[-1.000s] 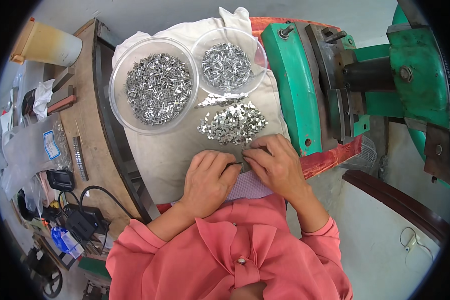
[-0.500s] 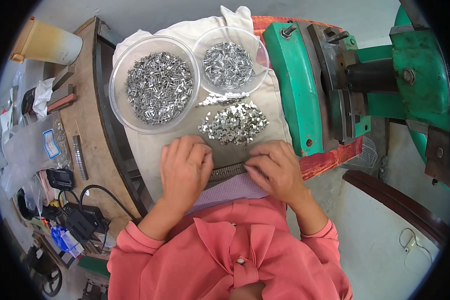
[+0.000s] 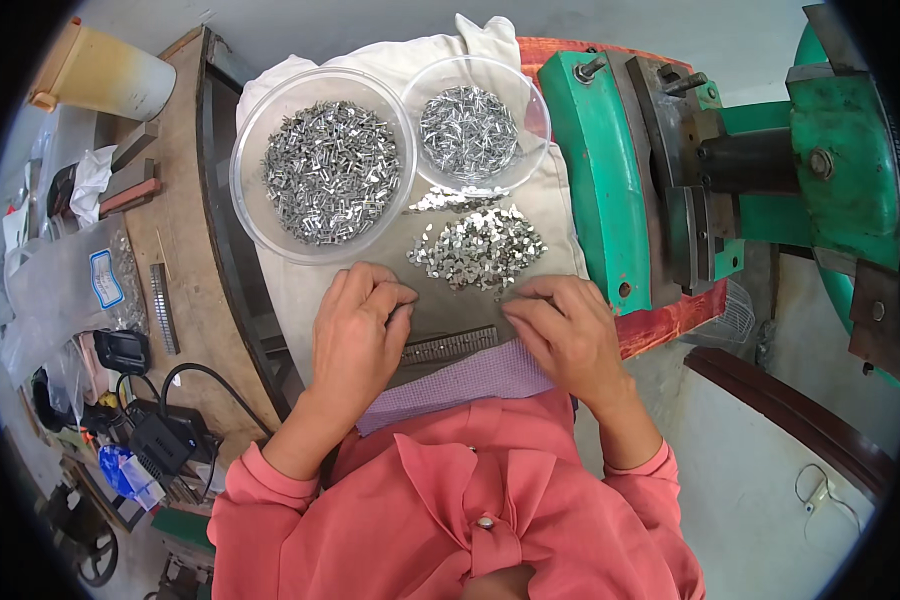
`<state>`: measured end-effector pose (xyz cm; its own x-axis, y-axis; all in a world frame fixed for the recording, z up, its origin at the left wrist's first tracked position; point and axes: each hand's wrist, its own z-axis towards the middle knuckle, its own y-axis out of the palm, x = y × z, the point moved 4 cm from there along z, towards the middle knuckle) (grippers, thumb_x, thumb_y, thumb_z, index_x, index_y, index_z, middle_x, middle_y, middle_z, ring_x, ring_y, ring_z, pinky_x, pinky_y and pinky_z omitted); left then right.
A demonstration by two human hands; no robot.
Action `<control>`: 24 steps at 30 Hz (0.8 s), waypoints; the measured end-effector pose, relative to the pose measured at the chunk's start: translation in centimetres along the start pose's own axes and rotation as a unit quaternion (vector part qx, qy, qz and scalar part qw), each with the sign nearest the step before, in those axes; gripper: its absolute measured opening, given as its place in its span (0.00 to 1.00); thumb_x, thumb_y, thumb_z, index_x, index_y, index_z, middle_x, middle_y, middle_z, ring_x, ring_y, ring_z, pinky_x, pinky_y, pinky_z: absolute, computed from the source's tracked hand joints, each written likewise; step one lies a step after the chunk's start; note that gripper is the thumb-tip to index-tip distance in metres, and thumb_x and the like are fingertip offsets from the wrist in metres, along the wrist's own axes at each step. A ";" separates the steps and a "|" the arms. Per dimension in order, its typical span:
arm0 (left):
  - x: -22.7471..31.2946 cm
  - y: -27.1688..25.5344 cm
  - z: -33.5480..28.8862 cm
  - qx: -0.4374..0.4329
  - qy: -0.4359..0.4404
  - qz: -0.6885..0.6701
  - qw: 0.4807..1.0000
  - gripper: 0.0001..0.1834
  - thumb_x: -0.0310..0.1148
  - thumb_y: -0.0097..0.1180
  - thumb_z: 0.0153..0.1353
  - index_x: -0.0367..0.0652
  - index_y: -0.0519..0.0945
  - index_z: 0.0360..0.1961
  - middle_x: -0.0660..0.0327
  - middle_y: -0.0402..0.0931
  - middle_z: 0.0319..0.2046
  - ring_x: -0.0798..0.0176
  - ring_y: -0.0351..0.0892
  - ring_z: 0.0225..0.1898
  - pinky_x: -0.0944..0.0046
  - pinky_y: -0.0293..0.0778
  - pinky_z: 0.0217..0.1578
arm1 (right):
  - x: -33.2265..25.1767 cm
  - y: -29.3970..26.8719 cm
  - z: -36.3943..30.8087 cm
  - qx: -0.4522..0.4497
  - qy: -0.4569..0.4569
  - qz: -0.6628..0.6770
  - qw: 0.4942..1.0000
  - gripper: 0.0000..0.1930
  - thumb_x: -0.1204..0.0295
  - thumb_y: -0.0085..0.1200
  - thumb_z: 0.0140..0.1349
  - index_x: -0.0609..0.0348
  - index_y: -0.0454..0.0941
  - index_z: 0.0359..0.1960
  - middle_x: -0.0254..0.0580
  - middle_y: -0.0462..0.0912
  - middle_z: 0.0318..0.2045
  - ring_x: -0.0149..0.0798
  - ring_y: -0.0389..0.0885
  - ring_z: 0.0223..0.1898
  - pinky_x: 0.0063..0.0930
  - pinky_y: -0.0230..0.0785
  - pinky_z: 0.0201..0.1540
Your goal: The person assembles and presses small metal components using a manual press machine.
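Observation:
A slotted metal strip (image 3: 452, 345) lies crosswise in front of me, at the edge of a purple checked cloth (image 3: 460, 382). My left hand (image 3: 358, 325) is by its left end, fingers curled, thumb and forefinger close together. Just beyond the strip's right end, my right hand (image 3: 568, 328) has its thumb and forefinger pinched. Whatever either pinch holds is too small to make out. Past both hands lies a loose heap of small flat silver metal pieces (image 3: 480, 248), with a narrower row of shiny pieces (image 3: 457, 199) behind it.
Behind the heap stand a large clear tub (image 3: 238, 190) of short metal pins and a smaller clear bowl (image 3: 542, 125) of thin metal pieces. A green machine press (image 3: 595, 190) rises at the right. On the wooden bench (image 3: 185, 260) at the left lies another slotted strip (image 3: 163, 308).
My right hand has drawn back from the strip's right end, and my left hand has shifted away from the strip too. More of the strip now shows. The whole view has shifted slightly.

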<state>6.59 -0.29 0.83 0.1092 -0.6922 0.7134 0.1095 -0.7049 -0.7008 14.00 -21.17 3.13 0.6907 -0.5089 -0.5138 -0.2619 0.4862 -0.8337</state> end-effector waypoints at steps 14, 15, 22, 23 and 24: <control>-0.4 -0.2 0.9 -0.019 0.073 0.025 0.997 0.07 0.25 0.66 0.51 0.43 0.81 0.31 0.61 0.73 0.34 0.54 0.75 0.38 0.55 0.71 0.39 | 0.0 0.2 0.7 -0.027 -0.011 0.004 1.000 0.07 0.76 0.66 0.53 0.56 0.82 0.34 0.36 0.79 0.37 0.42 0.80 0.40 0.35 0.70 0.42; -0.4 -0.2 1.0 -0.023 0.091 0.030 0.995 0.07 0.25 0.66 0.51 0.43 0.81 0.31 0.62 0.73 0.34 0.55 0.75 0.38 0.56 0.71 0.39 | 0.1 0.2 0.5 -0.029 -0.007 0.005 1.000 0.08 0.76 0.66 0.53 0.56 0.82 0.34 0.36 0.79 0.37 0.43 0.80 0.41 0.36 0.71 0.42; -0.1 0.4 1.2 -0.023 0.143 0.086 0.986 0.06 0.28 0.65 0.54 0.44 0.80 0.33 0.62 0.72 0.33 0.57 0.75 0.37 0.58 0.70 0.38 | 0.4 0.4 0.4 -0.010 0.028 0.008 1.000 0.08 0.77 0.66 0.53 0.56 0.82 0.34 0.38 0.79 0.37 0.44 0.80 0.41 0.38 0.71 0.43; -0.1 0.6 1.1 -0.019 0.150 0.098 0.984 0.07 0.29 0.65 0.54 0.44 0.79 0.33 0.62 0.72 0.33 0.57 0.75 0.36 0.58 0.70 0.38 | 0.3 0.5 0.5 -0.010 0.023 0.003 1.000 0.08 0.77 0.66 0.53 0.57 0.82 0.34 0.38 0.79 0.37 0.44 0.80 0.40 0.37 0.71 0.43; 0.0 0.6 1.1 -0.016 0.157 0.109 0.981 0.07 0.30 0.65 0.55 0.44 0.78 0.33 0.62 0.71 0.33 0.57 0.75 0.36 0.58 0.70 0.38 | 0.3 0.7 0.6 -0.009 0.019 -0.003 1.000 0.08 0.77 0.66 0.53 0.57 0.82 0.35 0.38 0.78 0.36 0.44 0.79 0.40 0.37 0.71 0.42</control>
<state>7.76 -0.53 0.36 -0.1844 -0.8374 0.5146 0.0848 -0.5352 -0.8405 14.42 -20.54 2.55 0.6666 -0.5380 -0.5159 -0.2703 0.4706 -0.8399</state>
